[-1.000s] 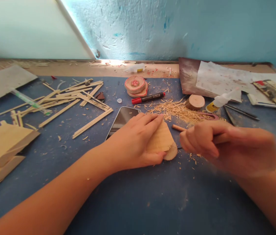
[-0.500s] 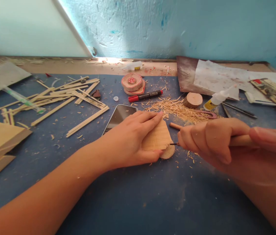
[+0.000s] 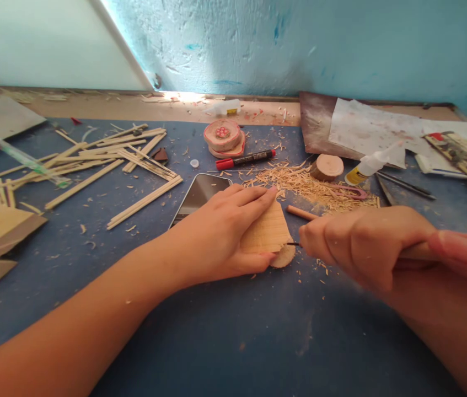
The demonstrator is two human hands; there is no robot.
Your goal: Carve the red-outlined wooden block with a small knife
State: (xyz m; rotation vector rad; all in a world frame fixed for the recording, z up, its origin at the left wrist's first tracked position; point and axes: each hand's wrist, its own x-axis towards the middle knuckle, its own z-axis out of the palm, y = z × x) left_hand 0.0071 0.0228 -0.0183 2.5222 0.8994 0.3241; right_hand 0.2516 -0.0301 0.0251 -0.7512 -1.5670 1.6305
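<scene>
Two hands work: left hand [image 3: 220,234] pins the thin, light, brittle-looking wood piece [image 3: 267,232] flat, right hand [image 3: 365,248] clenches a tool [image 3: 413,252] by its handle

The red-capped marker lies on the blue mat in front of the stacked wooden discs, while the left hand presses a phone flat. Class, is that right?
Not quite. In the head view the left hand presses a thin wooden piece flat; the phone lies beside it, partly under the wrist. The red-capped marker does lie on the blue mat in front of the stacked wooden discs.
</scene>
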